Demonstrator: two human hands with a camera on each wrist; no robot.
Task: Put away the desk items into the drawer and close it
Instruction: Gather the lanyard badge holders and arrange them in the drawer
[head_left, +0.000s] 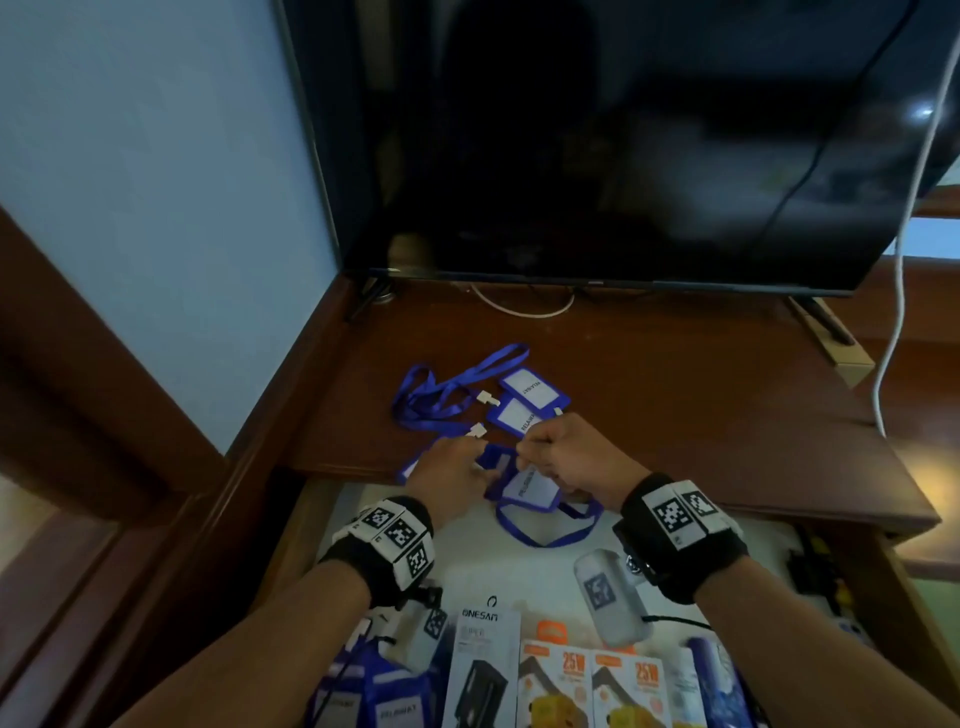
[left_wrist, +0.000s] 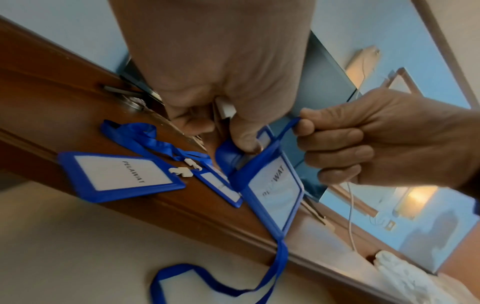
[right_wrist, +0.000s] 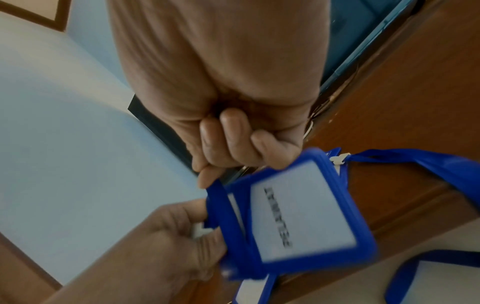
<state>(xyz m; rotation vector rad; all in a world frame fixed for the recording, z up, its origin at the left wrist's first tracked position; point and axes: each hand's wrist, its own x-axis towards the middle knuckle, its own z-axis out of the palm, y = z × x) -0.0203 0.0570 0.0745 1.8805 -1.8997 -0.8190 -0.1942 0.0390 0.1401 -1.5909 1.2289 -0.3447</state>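
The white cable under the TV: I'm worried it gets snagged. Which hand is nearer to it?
Right hand, only slightly; it sits below the white cable, left hand below and leftward. Both stay well short, at the desk's front edge.

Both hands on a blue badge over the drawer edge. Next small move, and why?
Probably lower the held badge into the open drawer and let go. The left hand and right hand both pinch its blue strap at the desk edge; its lanyard loop already hangs over the drawer. More badges remain on the desk.
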